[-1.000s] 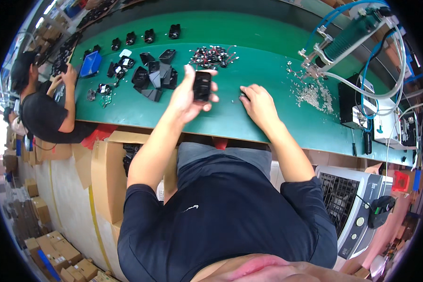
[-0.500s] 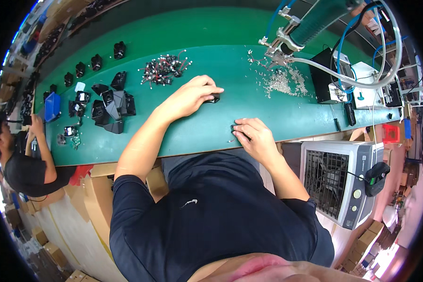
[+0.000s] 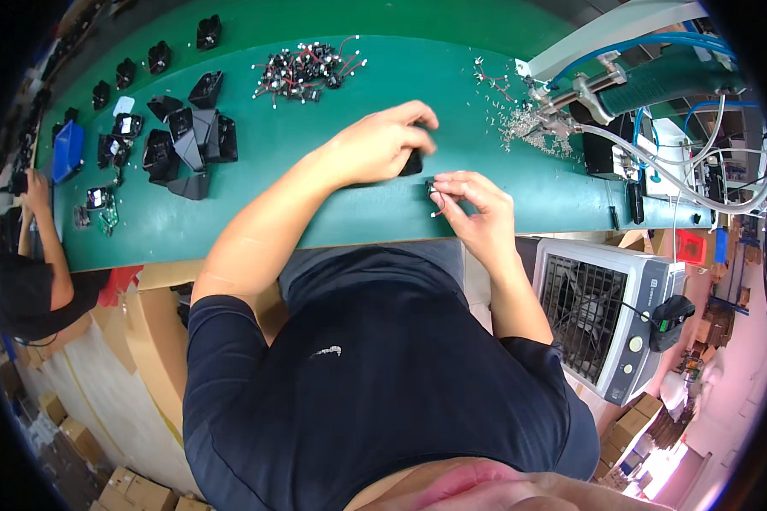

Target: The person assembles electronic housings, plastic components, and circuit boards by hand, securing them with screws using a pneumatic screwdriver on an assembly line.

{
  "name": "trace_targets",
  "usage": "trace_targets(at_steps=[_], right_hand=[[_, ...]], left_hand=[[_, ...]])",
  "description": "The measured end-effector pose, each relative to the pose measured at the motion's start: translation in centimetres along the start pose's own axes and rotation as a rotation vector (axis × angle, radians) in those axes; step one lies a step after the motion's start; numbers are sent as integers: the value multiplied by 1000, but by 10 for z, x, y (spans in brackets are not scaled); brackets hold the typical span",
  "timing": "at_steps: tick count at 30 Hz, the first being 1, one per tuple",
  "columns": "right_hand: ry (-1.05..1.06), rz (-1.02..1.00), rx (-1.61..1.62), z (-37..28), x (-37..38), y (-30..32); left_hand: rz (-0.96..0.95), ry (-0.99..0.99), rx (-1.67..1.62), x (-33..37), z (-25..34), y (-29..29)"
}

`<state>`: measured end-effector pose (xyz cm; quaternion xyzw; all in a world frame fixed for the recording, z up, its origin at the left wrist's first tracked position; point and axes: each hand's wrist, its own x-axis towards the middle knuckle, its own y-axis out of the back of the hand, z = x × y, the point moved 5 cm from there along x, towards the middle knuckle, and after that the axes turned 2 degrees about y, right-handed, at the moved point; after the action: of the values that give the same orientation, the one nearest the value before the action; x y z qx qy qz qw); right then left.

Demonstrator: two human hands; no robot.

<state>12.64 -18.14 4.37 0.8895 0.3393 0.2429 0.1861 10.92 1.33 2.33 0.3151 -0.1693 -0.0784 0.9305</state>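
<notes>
You are working with both grips close together over the green tabletop (image 3: 358, 217), near its front edge. Your right grip (image 3: 483, 207) is pinching a small dark part (image 3: 430, 186) between thumb and fingers, and a thin wire (image 3: 437, 207) is hanging from it. Your left grip (image 3: 392, 140) is arching over a black piece (image 3: 412, 162), its fingers partly bent and a little blurred; they are covering so much of it that I cannot tell whether they are holding it or only resting above it. The black piece is sitting just beside the small part, slightly to the left and farther from your body.

You seem to be at a positioning step, handling the two parts side by side. The next move is probably calling for a sure hold on the black piece, a light pinch on the small part, and a wire that is staying clear of your fingertips. How the small part is facing is too fine to make out.

Beyond your left forearm, a tangle of wired parts (image 3: 307, 72) is lying; black housings (image 3: 189, 152) are clustering to the left, and small pale pieces (image 3: 524, 128) are spreading to the right.
</notes>
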Motion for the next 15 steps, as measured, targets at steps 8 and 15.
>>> trace_targets(at_steps=[8, 15], right_hand=[[119, 148, -142, -6, 19, 6], [259, 118, -446, 2, 33, -7]], left_hand=[[53, 49, 107, -17, -8, 3], [307, 175, 305, -9, -1, -26]])
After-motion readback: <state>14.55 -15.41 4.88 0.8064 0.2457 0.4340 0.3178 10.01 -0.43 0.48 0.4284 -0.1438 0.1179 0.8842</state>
